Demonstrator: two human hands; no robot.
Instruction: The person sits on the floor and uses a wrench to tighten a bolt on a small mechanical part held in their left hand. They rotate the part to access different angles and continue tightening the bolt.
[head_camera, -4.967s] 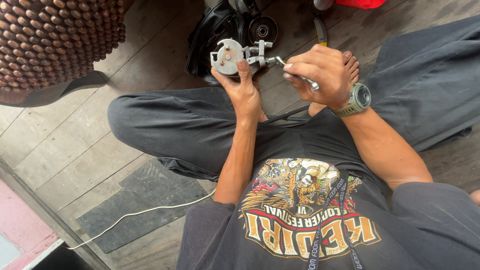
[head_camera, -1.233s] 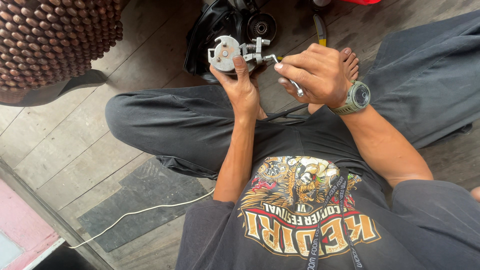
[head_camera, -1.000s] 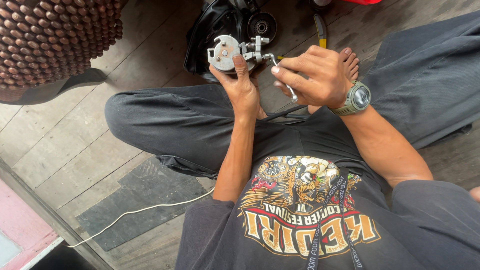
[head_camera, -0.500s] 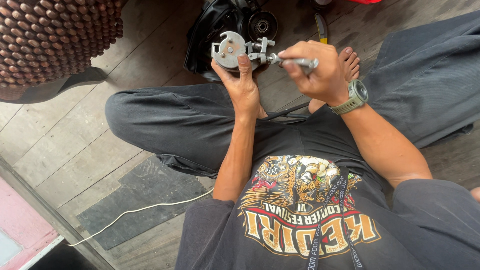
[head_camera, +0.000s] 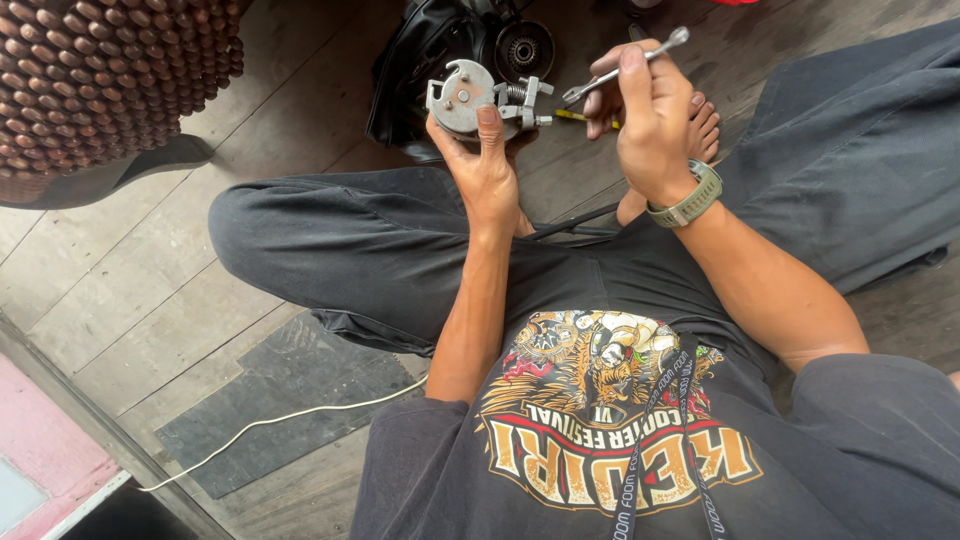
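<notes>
Black bag (head_camera: 420, 70) behind metal part (head_camera: 470, 98) — perhaps touching.

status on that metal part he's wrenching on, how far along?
Done: can't tell from this view. In hand: left hand holds the round metal assembly up; right hand grips a slim wrench, tip clear of it. Left: its spring and bracket remain attached.

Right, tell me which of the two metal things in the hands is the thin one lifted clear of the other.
The slim silver wrench in the right hand. The left hand holds the chunky round grey metal assembly.
</notes>
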